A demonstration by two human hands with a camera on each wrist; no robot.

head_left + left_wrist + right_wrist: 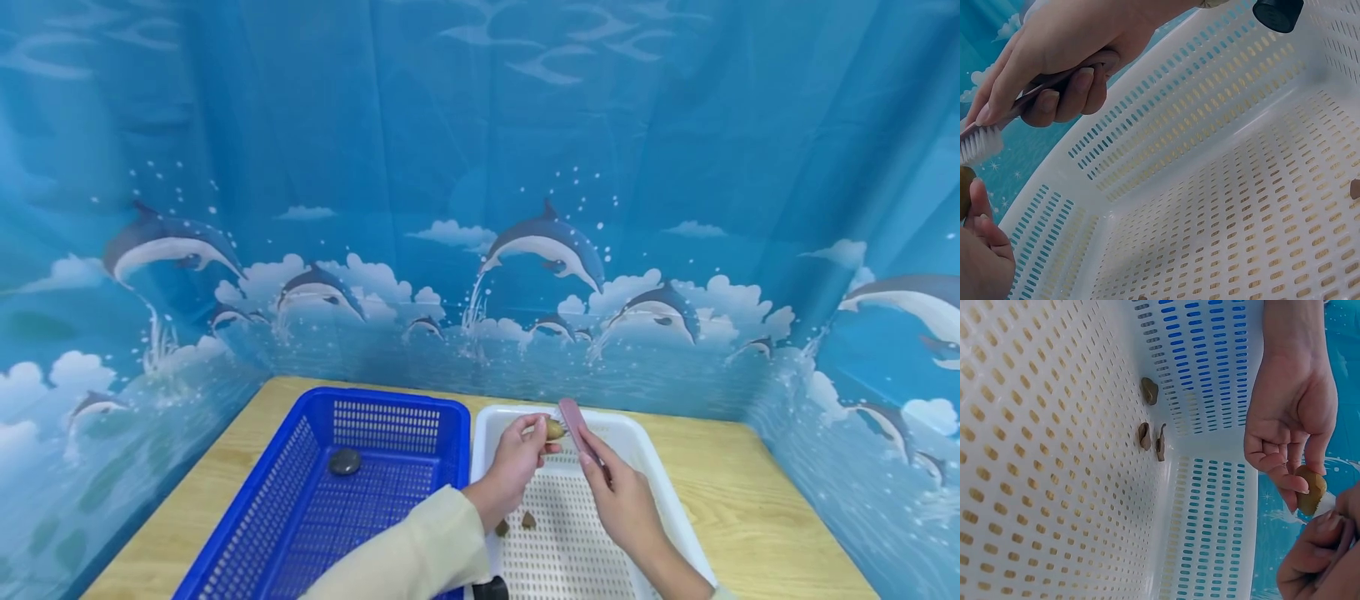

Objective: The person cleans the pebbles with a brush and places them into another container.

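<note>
My left hand (517, 462) pinches a small yellowish-brown lump (555, 429) between thumb and fingers, above the far end of the white basket (675, 492). It looks like a stone or a shell; I cannot tell which. My right hand (626, 508) grips a pink-handled brush (572, 417), fingers curled round the handle. In the left wrist view its white bristles (982, 147) point at the lump, touching it or very close. Several small brown pieces (1144, 435) lie on the white basket's floor along one side, seen in the right wrist view.
A blue basket (463, 450) stands left of the white one, with a dark smooth stone (345, 462) inside. Both rest on a wooden table (757, 508). A black object (491, 588) shows at the bottom edge. Behind hangs a blue dolphin-print curtain (450, 125).
</note>
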